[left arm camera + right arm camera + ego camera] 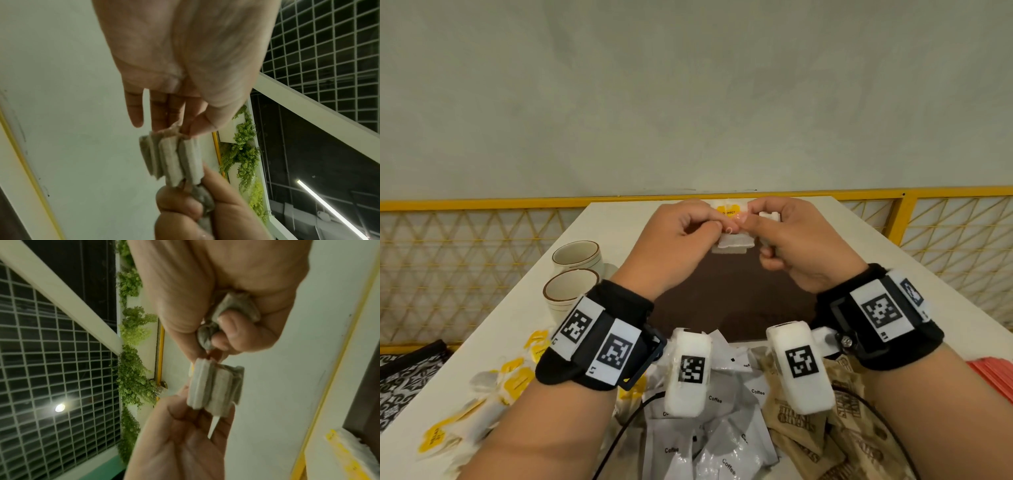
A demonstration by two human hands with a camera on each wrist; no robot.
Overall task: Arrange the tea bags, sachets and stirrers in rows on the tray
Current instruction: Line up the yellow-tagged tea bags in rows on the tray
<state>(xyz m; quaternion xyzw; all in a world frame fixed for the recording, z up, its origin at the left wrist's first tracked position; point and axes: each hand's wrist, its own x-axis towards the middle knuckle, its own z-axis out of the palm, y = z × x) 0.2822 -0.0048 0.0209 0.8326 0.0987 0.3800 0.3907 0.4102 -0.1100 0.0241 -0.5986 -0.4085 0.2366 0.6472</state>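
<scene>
Tea bags [732,241]: pinched between left hand [681,236] and right hand [801,240] over tray [736,301]; separate singly, lay flat, edges aligned.

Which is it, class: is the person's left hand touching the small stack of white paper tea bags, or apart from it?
Touching. The left wrist view shows the left hand pinching the top edge of the stack of white paper tea bags between thumb and fingertips.

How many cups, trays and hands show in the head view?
cups: 2
tray: 1
hands: 2, left hand and right hand, both pinching tea bags
Total: 5
</scene>
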